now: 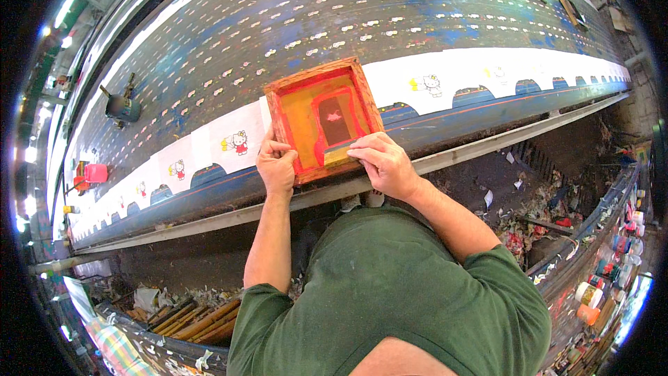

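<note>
A wooden screen-printing frame [313, 75], stained red, lies over a row of white fabric pieces [445, 73] near the table's front edge. Its mesh is yellowish, with a dark window [335, 120] ringed in red. My left hand [277, 166] is closed on the frame's left side near its lower corner. Inside the frame's near right part, my right hand [381, 160] pinches a small yellowish squeegee [336, 156] whose blade is partly hidden. Left of the frame, a fabric piece carries a cartoon cat figure [240, 142] with red clothing; on the right-hand pieces the figure [430, 85] lacks the red.
The long dark printing table [306, 0] bears rows of small white marks. A dark pot [124, 107] and a pink container [96, 173] stand at the left. A metal rail [501, 141] runs along the front. Scraps litter the floor [518, 226]; paint jars [589, 295] stand at lower right.
</note>
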The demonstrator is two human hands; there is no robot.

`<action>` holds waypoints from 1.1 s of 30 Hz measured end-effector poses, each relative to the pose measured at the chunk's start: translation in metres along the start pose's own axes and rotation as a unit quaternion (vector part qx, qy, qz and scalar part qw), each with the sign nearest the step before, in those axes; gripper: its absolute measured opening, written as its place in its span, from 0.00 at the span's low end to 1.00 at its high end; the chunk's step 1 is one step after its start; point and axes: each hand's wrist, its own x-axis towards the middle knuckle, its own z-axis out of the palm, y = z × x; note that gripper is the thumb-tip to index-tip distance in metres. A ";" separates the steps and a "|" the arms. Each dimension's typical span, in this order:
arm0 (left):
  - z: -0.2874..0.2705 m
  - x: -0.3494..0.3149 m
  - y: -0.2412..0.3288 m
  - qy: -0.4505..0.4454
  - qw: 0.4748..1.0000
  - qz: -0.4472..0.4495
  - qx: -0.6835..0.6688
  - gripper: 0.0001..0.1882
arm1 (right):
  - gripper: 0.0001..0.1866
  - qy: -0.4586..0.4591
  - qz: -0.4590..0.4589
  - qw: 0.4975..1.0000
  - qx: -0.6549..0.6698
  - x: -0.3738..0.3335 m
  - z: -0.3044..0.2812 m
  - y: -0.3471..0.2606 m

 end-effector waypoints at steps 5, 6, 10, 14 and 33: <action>-0.003 0.002 -0.011 -0.007 1.000 0.024 0.002 0.15 | 0.19 -0.057 -0.019 0.995 -0.085 0.013 -0.001 -0.011; -0.003 0.002 -0.012 -0.004 1.000 0.016 -0.004 0.15 | 0.19 -0.082 -0.026 0.990 -0.108 0.015 -0.002 -0.013; -0.004 0.002 -0.019 0.008 1.000 0.022 0.002 0.14 | 0.18 -0.148 -0.059 0.972 -0.173 0.028 -0.001 -0.015; 0.000 -0.001 -0.006 0.007 0.997 0.031 0.073 0.13 | 0.19 -0.231 -0.016 0.960 -0.158 0.052 -0.015 -0.010; 0.001 -0.001 -0.011 0.020 0.994 0.054 0.090 0.11 | 0.24 -0.151 0.029 0.965 -0.210 0.099 0.023 0.027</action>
